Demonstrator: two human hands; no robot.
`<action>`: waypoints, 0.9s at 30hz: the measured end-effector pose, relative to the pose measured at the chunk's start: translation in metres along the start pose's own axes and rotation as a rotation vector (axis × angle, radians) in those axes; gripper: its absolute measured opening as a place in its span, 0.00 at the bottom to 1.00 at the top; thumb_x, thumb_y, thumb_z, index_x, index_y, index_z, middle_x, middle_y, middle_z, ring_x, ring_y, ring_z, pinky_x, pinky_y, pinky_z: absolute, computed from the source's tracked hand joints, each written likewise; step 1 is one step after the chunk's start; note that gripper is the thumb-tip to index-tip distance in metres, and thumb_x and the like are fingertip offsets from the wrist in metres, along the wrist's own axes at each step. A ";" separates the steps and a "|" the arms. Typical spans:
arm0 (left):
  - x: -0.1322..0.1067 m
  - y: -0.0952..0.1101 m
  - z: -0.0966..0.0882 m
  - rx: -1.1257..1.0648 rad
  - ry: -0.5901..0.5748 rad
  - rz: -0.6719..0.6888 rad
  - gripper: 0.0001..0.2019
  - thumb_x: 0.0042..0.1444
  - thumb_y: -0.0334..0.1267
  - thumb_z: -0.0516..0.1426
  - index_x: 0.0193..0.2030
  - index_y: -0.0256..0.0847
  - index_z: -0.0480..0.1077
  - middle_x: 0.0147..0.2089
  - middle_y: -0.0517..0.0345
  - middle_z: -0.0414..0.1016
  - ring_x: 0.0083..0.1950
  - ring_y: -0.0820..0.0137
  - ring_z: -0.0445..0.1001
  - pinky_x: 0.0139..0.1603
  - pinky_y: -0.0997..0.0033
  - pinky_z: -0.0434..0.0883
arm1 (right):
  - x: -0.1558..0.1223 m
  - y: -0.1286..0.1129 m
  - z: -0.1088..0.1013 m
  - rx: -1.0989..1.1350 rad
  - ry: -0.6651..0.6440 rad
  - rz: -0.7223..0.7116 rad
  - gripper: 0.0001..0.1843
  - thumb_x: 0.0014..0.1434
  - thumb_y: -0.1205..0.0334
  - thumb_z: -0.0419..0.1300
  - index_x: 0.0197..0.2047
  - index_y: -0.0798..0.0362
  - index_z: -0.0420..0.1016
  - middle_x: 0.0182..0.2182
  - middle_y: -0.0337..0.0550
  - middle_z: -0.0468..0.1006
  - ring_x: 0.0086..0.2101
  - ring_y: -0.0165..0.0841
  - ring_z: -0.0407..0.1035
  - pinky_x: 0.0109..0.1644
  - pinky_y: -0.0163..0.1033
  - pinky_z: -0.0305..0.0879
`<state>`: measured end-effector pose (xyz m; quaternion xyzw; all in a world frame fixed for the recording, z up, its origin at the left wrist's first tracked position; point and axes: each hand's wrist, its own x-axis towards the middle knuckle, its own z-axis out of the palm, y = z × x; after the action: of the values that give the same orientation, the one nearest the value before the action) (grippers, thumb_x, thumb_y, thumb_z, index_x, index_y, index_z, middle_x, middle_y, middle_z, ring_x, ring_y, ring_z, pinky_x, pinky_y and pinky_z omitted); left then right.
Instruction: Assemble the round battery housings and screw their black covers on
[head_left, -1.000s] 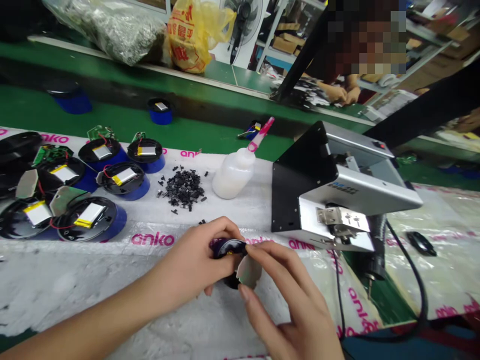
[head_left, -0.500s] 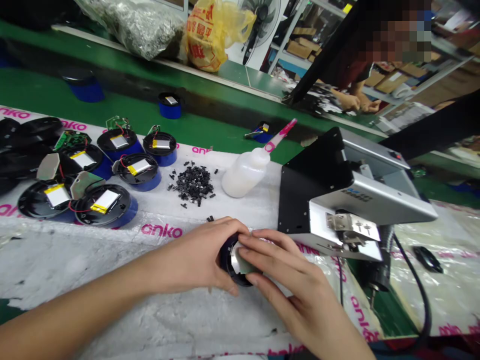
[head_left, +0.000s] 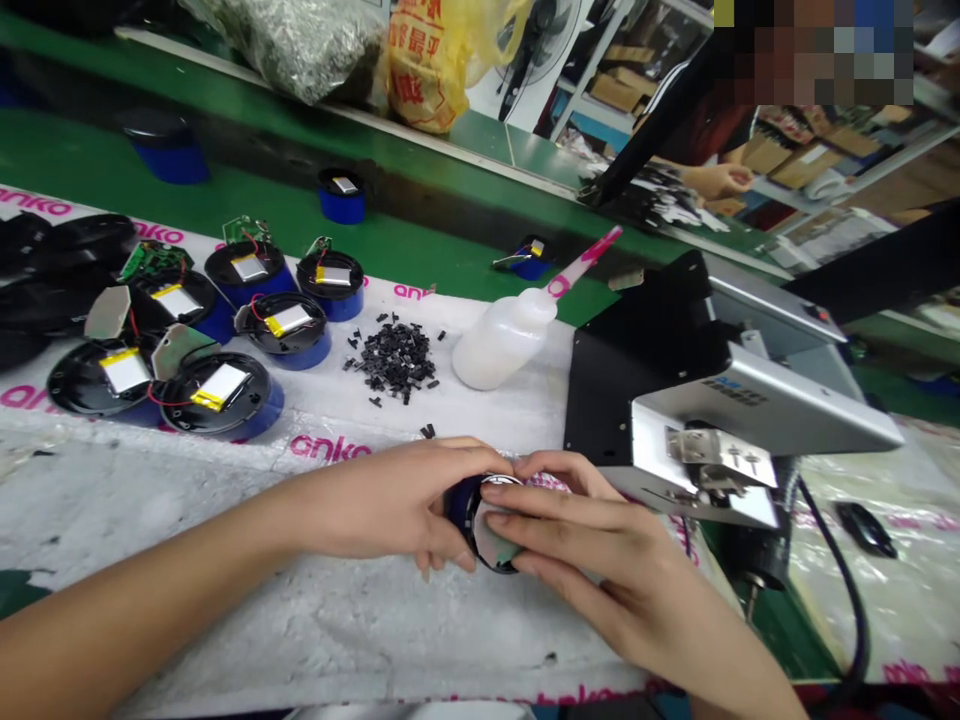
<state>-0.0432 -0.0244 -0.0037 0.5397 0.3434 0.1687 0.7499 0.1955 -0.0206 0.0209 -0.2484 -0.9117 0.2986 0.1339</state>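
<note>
My left hand [head_left: 397,500] is curled round a small round black-and-blue housing [head_left: 466,505], holding it just above the white foam sheet [head_left: 225,560]. My right hand [head_left: 592,560] lies against the housing from the right, its fingertips pressing a grey plate [head_left: 491,528] flat onto the housing's open face. Both hands cover most of the part. A little beyond my fingers lies a pile of small black clips [head_left: 396,362], with one stray clip [head_left: 427,431] close to my left hand.
Several open round housings with silver batteries [head_left: 221,392] sit at the left. A white squeeze bottle with a pink nozzle [head_left: 510,335] lies behind. A black and silver machine [head_left: 712,400] stands right, its cable [head_left: 847,610] trailing. A green conveyor [head_left: 375,240] runs behind; another person works across it.
My right hand has brought the grey plate from beside the housing onto its face and now presses it flat. The housing has turned to face right. The view has shifted slightly.
</note>
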 end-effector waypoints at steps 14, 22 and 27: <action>0.001 -0.003 0.001 -0.086 0.019 -0.044 0.19 0.54 0.29 0.61 0.53 0.45 0.71 0.36 0.62 0.77 0.35 0.69 0.78 0.33 0.73 0.76 | 0.006 -0.010 -0.012 -0.121 -0.073 -0.023 0.21 0.69 0.69 0.56 0.62 0.45 0.69 0.61 0.45 0.68 0.60 0.42 0.61 0.57 0.49 0.70; 0.005 -0.014 0.001 -0.344 0.028 -0.018 0.27 0.55 0.28 0.62 0.61 0.43 0.64 0.34 0.60 0.80 0.34 0.69 0.81 0.43 0.63 0.78 | -0.002 -0.021 0.001 -0.219 0.024 0.132 0.22 0.69 0.69 0.54 0.64 0.44 0.66 0.55 0.49 0.65 0.51 0.39 0.66 0.49 0.44 0.72; 0.007 -0.017 0.006 -0.443 -0.008 -0.004 0.29 0.51 0.30 0.68 0.59 0.43 0.66 0.34 0.62 0.80 0.35 0.69 0.82 0.42 0.64 0.79 | -0.003 -0.021 0.002 -0.204 0.022 0.142 0.17 0.69 0.68 0.55 0.59 0.49 0.70 0.54 0.51 0.63 0.51 0.38 0.66 0.50 0.42 0.72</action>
<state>-0.0363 -0.0302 -0.0203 0.3616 0.2961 0.2363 0.8519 0.1892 -0.0373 0.0320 -0.3279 -0.9160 0.2102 0.0966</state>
